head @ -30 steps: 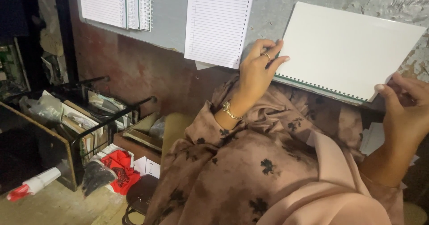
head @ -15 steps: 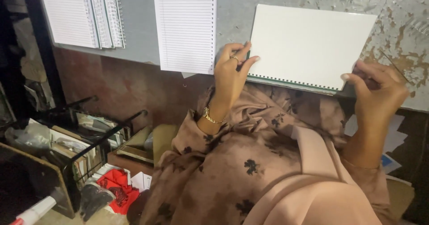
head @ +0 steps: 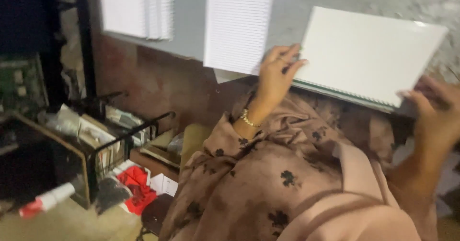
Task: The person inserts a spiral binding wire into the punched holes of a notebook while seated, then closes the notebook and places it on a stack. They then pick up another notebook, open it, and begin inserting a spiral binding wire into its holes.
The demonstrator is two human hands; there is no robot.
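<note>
left hand (head: 278, 73) and right hand (head: 433, 114), grips grasping white spiral notebook (head: 369, 54), upper right of frame.

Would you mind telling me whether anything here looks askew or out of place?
The white spiral-bound pad sits tilted, its right end lower, held at both ends by the left hand and right hand. The lined sheet overhangs the table edge.

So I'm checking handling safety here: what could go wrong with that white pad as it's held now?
The white spiral-bound pad is held only at its two lower corners, by the left hand and the right hand, so it might sag or slip. The lined sheets overhang the grey table edge beside the left hand; a nudge could knock them down.
</note>
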